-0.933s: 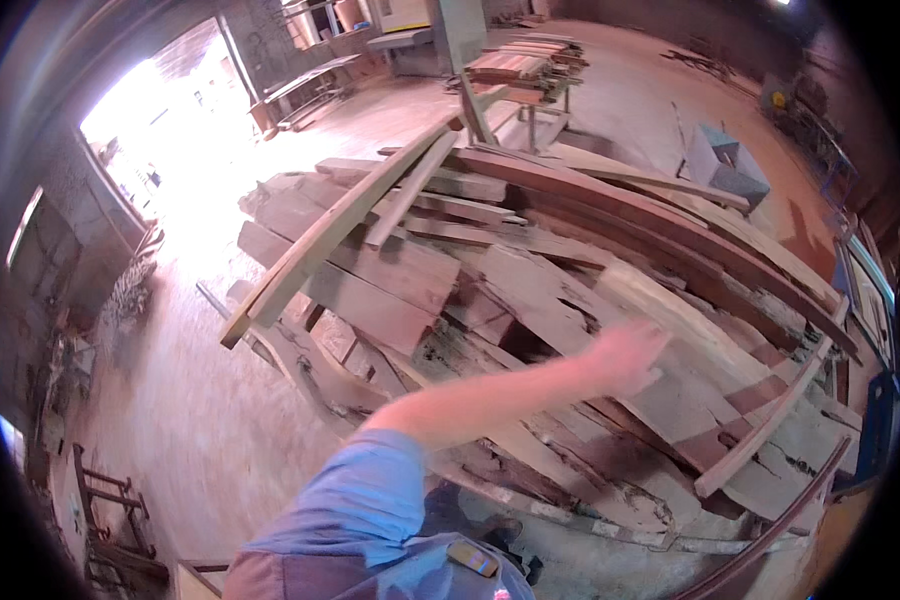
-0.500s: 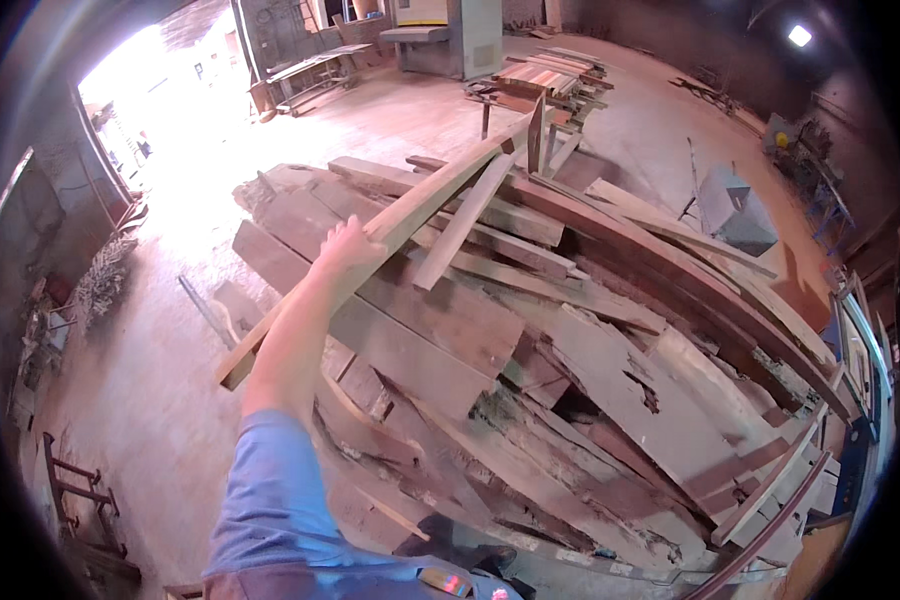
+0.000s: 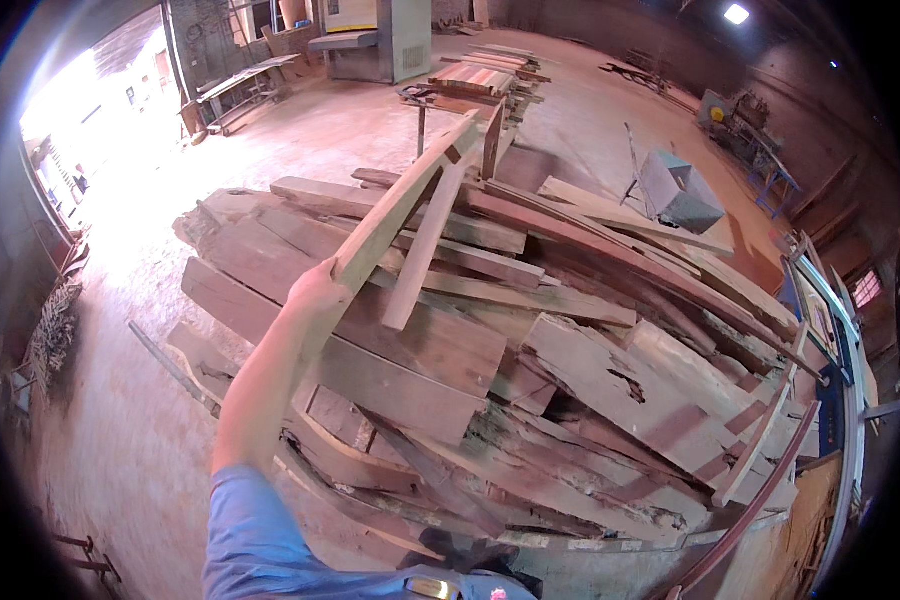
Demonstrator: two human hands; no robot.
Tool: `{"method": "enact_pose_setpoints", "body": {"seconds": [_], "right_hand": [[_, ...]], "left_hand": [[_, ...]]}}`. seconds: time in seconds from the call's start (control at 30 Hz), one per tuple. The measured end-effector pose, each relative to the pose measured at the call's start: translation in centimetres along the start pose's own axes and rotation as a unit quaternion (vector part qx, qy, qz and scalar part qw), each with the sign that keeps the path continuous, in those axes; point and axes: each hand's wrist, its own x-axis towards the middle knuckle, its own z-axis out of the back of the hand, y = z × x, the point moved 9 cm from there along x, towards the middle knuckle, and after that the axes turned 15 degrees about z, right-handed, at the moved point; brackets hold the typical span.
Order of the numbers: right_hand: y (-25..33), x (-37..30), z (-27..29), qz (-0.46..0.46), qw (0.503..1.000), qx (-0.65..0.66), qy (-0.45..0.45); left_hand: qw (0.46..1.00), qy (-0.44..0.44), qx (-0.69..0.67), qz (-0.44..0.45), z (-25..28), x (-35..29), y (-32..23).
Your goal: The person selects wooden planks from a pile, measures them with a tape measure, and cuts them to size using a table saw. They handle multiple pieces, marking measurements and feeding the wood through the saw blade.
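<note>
My left hand (image 3: 318,288), its arm in a blue sleeve, is closed round the near end of a pale wooden beam (image 3: 405,200). This beam belongs to a frame-like piece. A second pale leg (image 3: 425,250) slants down from near its far end, and a short dark upright (image 3: 492,142) stands there too. The frame piece is over a big pile of rough boards (image 3: 400,385); whether it touches them I cannot tell. My hand and forearm hide the beam's near tip. My right hand is out of view.
Long reddish-brown beams (image 3: 610,255) lie across the far side of the pile. Beyond stand a grey metal bin (image 3: 678,190) and a stack of planks (image 3: 470,78). At right is a blue-edged metal structure (image 3: 838,400). A low bench (image 3: 248,82) stands near the bright doorway.
The whole scene has shifted leftward in view. The beam stretch that stuck out past my left hand toward the lower left no longer shows; my hand is now at its visible end.
</note>
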Motion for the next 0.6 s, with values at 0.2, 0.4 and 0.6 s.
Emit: {"method": "enact_pose_setpoints", "body": {"seconds": [0.2, 0.4, 0.6], "right_hand": [[-0.6, 1.5, 0.5, 0.065, 0.996, -0.057, -0.014], [-2.8, 4.0, -0.6, 0.082, 0.991, 0.103, -0.023], [-9.0, 8.1, 2.2, 0.047, 0.992, 0.118, -0.015]], "left_hand": [[0.962, 0.107, -0.249, -0.019, -0.4, -1.3, 3.0], [0.886, 0.156, -0.434, -0.053, -0.4, -5.5, 4.2], [0.897, 0.134, -0.421, 0.015, -3.1, -7.8, 8.8]]}}
